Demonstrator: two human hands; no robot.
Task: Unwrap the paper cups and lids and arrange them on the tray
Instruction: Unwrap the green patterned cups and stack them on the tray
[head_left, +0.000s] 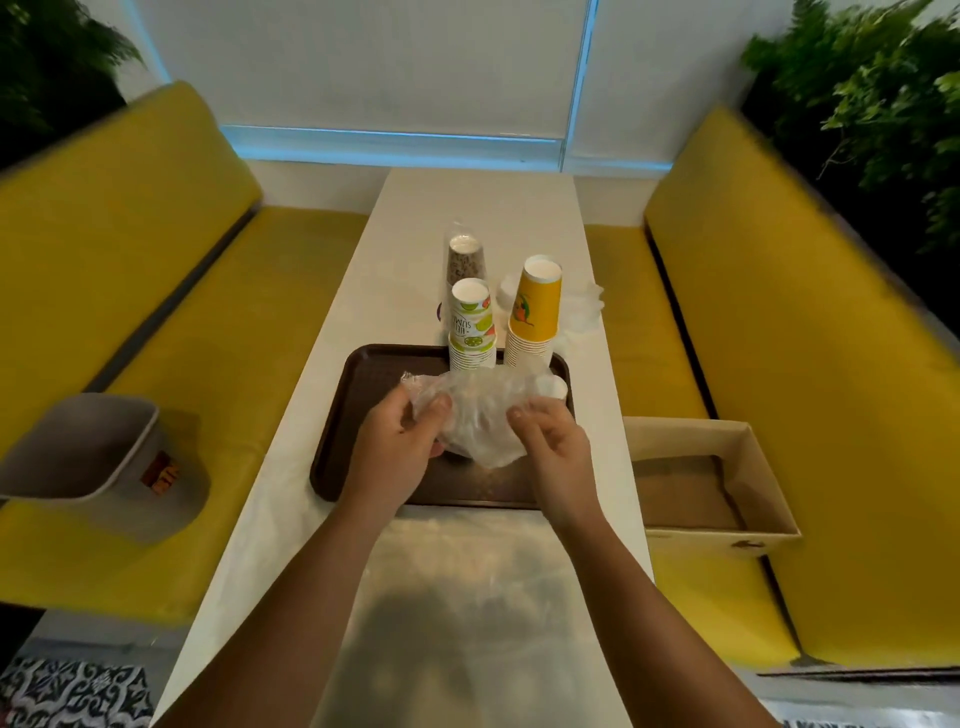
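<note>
Clear plastic wrap (470, 415) hangs bunched over the brown tray (353, 415) in the head view, gripped from both sides. The left hand (395, 441) has its thumb and curled fingers closed on the wrap's left part. The right hand (550, 441) pinches its right part between thumb and forefinger. A small white round piece (553, 387) shows at the wrap's right edge, too blurred to tell lid from cup.

At the tray's far edge two unwrapped stacks stand upside down, side by side: green-print cups (471, 327) and yellow cups (535, 312). Behind them on the white table (467, 208) stands a brown stack (466, 260), wrapped, and crumpled plastic (587, 306) lies beside the yellow cups.

A grey bin (88, 457) sits on the left yellow bench, and a cardboard box (717, 478) on the right one.
</note>
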